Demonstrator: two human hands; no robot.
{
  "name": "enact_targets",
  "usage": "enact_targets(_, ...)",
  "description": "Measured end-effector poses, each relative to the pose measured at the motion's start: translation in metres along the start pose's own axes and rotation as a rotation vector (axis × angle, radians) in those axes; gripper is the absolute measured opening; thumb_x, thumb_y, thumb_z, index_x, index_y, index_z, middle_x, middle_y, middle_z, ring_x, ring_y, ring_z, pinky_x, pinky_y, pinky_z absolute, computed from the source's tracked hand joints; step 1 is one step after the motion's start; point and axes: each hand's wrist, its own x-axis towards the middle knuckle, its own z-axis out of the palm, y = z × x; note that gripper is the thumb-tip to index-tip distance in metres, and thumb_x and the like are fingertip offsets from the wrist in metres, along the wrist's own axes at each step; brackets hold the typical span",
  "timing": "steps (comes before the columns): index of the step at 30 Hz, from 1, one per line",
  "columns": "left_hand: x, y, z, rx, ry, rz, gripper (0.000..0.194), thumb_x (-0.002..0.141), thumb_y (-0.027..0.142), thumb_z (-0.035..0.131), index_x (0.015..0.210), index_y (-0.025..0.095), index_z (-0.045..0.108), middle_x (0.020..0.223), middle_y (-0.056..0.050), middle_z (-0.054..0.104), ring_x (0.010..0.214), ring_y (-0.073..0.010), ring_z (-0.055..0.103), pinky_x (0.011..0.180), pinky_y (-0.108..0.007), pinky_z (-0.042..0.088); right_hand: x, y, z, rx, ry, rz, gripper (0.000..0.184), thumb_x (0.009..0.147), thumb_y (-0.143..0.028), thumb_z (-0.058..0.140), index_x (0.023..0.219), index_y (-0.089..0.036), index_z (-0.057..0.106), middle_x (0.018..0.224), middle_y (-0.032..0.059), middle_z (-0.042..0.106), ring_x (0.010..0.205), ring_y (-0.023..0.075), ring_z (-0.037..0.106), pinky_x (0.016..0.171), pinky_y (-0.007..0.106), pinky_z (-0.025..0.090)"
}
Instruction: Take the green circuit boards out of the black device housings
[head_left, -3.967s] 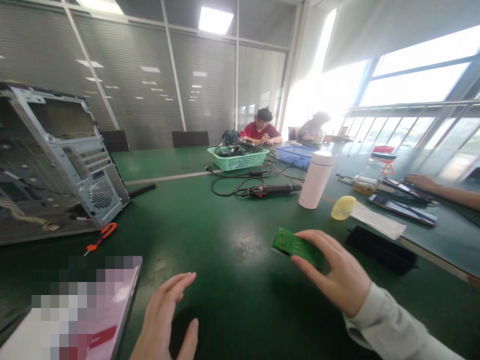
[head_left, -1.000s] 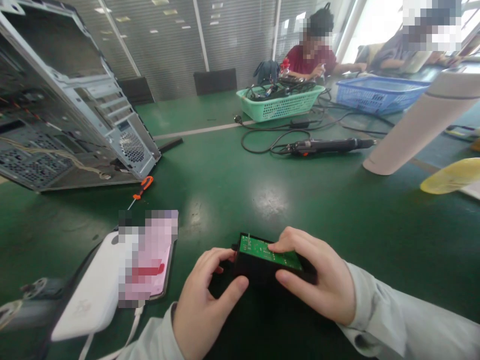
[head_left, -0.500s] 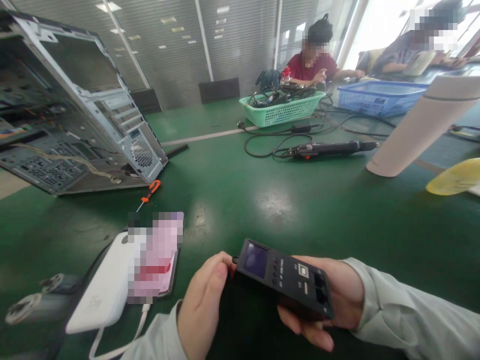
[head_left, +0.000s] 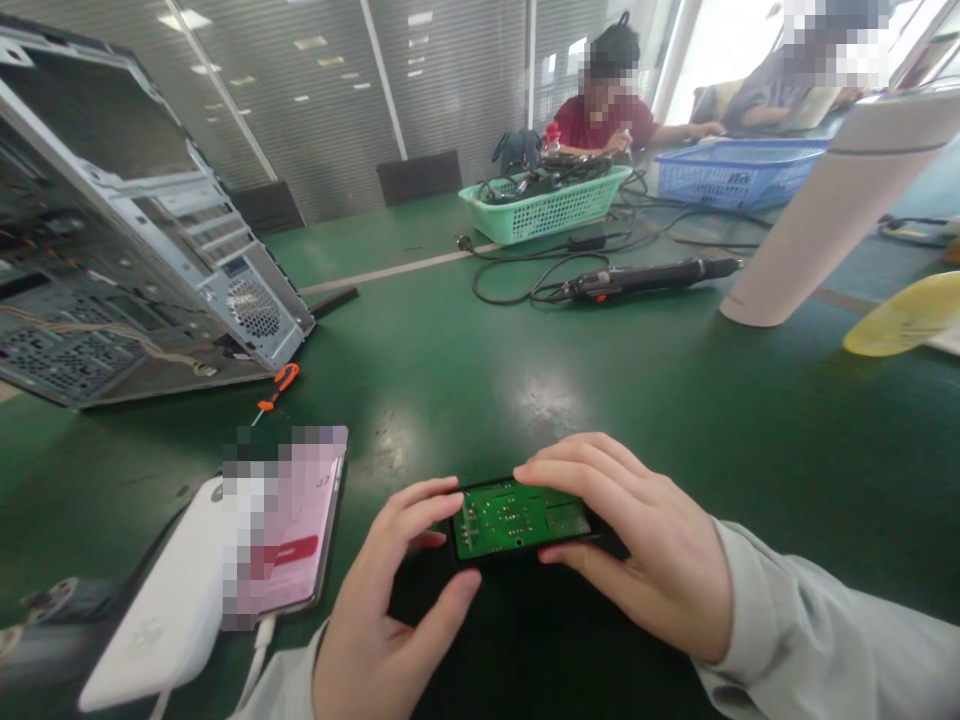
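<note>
A green circuit board (head_left: 499,518) sits in a small black case (head_left: 454,540), its soldered side facing up. My right hand (head_left: 637,545) grips the right end of the case, fingers over the far edge and thumb along the near edge. At the left end, my left hand (head_left: 397,590) has its fingertips on the far corner and its thumb by the near corner. The underside of the case is hidden. Left of my hands lie a pink-screened phone (head_left: 307,530) and a white power bank (head_left: 165,590) with a white cable.
An opened computer case (head_left: 172,230) stands at the left, with an orange-handled screwdriver (head_left: 285,378) before it. Farther back are a corded black power screwdriver (head_left: 652,278), a green basket (head_left: 555,212) of cables and a blue basket (head_left: 735,175). A pink bottle (head_left: 817,210) stands right. Two people sit beyond.
Four seconds ago my right hand held the board alone and my left was open. The board then appears in the case, which turned screen side up and is now board side up again.
</note>
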Motion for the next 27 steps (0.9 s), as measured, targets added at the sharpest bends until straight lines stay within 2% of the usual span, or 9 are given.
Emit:
enact_targets(5, 0.006, 0.002, 0.001, 0.026, 0.033, 0.021, 0.030, 0.081, 0.018, 0.067, 0.104, 0.035, 0.059, 0.116, 0.000, 0.064, 0.110, -0.0205, 0.060, 0.091, -0.032, 0.048, 0.001, -0.004, -0.003, -0.043, 0.009, -0.127, 0.032, 0.098, -0.030, 0.048, 0.127, -0.018, 0.043, 0.113, 0.0080, 0.053, 0.112, 0.0170, 0.047, 0.093, 0.029, 0.048)
enact_targets(8, 0.007, 0.002, 0.000, -0.007, 0.031, 0.006, 0.019, 0.080, 0.020, 0.068, 0.095, 0.031, 0.062, 0.108, -0.001, 0.066, 0.103, -0.0210, 0.063, 0.088, -0.033, 0.049, 0.000, -0.006, -0.002, -0.023, -0.019, -0.108, 0.032, 0.099, -0.036, 0.046, 0.127, -0.019, 0.043, 0.112, 0.0077, 0.054, 0.107, 0.0144, 0.052, 0.088, 0.024, 0.049)
enact_targets(12, 0.004, 0.004, 0.000, -0.105, 0.041, -0.060, 0.007, 0.083, 0.027, 0.065, 0.089, 0.027, 0.062, 0.101, -0.002, 0.065, 0.101, -0.0222, 0.062, 0.088, -0.033, 0.048, -0.004, -0.008, 0.001, 0.125, -0.039, 0.062, 0.048, 0.094, -0.055, 0.051, 0.128, -0.022, 0.042, 0.109, 0.0058, 0.056, 0.095, 0.0120, 0.058, 0.081, 0.020, 0.049)
enact_targets(14, 0.003, 0.005, -0.001, -0.184, 0.035, -0.115, 0.006, 0.087, 0.032, 0.060, 0.089, 0.026, 0.060, 0.093, -0.001, 0.065, 0.094, -0.0208, 0.063, 0.083, -0.030, 0.049, -0.007, -0.011, 0.003, 0.224, -0.048, 0.137, 0.047, 0.092, -0.051, 0.056, 0.129, -0.025, 0.041, 0.108, 0.0024, 0.058, 0.093, 0.0101, 0.059, 0.079, 0.017, 0.048)
enact_targets(16, 0.003, 0.005, -0.001, -0.237, 0.038, -0.191, 0.014, 0.090, 0.038, 0.055, 0.088, 0.025, 0.059, 0.085, 0.000, 0.064, 0.083, -0.0191, 0.062, 0.075, -0.027, 0.050, -0.010, -0.015, 0.004, 0.307, -0.061, 0.222, 0.047, 0.091, -0.042, 0.060, 0.132, -0.027, 0.042, 0.109, 0.0008, 0.058, 0.093, 0.0099, 0.060, 0.078, 0.016, 0.048)
enact_targets(19, 0.007, 0.005, 0.000, -0.260, 0.089, -0.327, 0.024, 0.089, 0.044, 0.052, 0.079, 0.023, 0.058, 0.073, 0.002, 0.060, 0.067, -0.0165, 0.057, 0.061, -0.025, 0.047, -0.012, -0.020, 0.006, 0.460, -0.089, 0.384, 0.056, 0.088, -0.036, 0.061, 0.139, -0.026, 0.040, 0.113, 0.0032, 0.058, 0.095, 0.0127, 0.061, 0.075, 0.019, 0.051)
enact_targets(22, 0.010, 0.006, 0.002, -0.295, 0.112, -0.423, 0.023, 0.085, 0.043, 0.055, 0.075, 0.023, 0.057, 0.066, 0.003, 0.059, 0.057, -0.0151, 0.054, 0.053, -0.024, 0.044, -0.010, -0.023, 0.007, 0.553, -0.094, 0.512, 0.058, 0.087, -0.037, 0.061, 0.140, -0.024, 0.042, 0.113, 0.0043, 0.059, 0.098, 0.0150, 0.060, 0.081, 0.024, 0.051)
enact_targets(24, 0.010, 0.007, 0.003, -0.262, 0.080, -0.432, 0.022, 0.085, 0.043, 0.054, 0.083, 0.023, 0.063, 0.068, 0.002, 0.062, 0.060, -0.0167, 0.058, 0.054, -0.025, 0.047, -0.008, -0.023, 0.006, 0.583, -0.095, 0.574, 0.052, 0.085, -0.039, 0.062, 0.133, -0.022, 0.050, 0.112, 0.0040, 0.060, 0.100, 0.0158, 0.059, 0.083, 0.026, 0.050)
enact_targets(27, 0.006, 0.010, 0.003, -0.138, 0.018, -0.383, 0.031, 0.089, 0.042, 0.046, 0.095, 0.024, 0.071, 0.081, -0.002, 0.073, 0.077, -0.0215, 0.066, 0.066, -0.029, 0.051, -0.004, -0.023, 0.005, 0.649, -0.115, 0.653, 0.049, 0.083, -0.040, 0.062, 0.126, -0.019, 0.054, 0.104, 0.0034, 0.062, 0.094, 0.0149, 0.059, 0.077, 0.024, 0.049)
